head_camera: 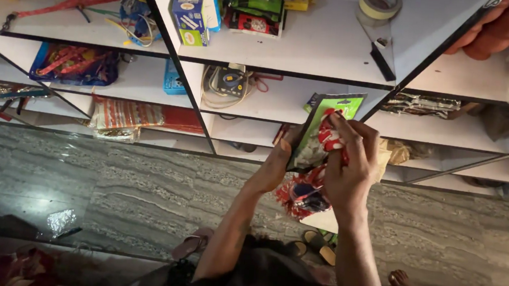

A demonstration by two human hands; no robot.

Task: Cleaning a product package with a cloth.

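Hands [349,168], 2, gripping 1 green pkt [322,130]

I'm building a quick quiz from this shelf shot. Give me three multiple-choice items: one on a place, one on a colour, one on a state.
1. Where is the tape roll?
A. top shelf
B. floor
C. in a hand

2. What colour is the header of the held packet?
A. green
B. purple
C. white

3. How do the hands stand?
A. both on the packet
B. both empty
C. one on the floor

Answers:
1 A, it sits high on the white shelf.
2 A, its top is green.
3 A, left hand and right hand grip it.
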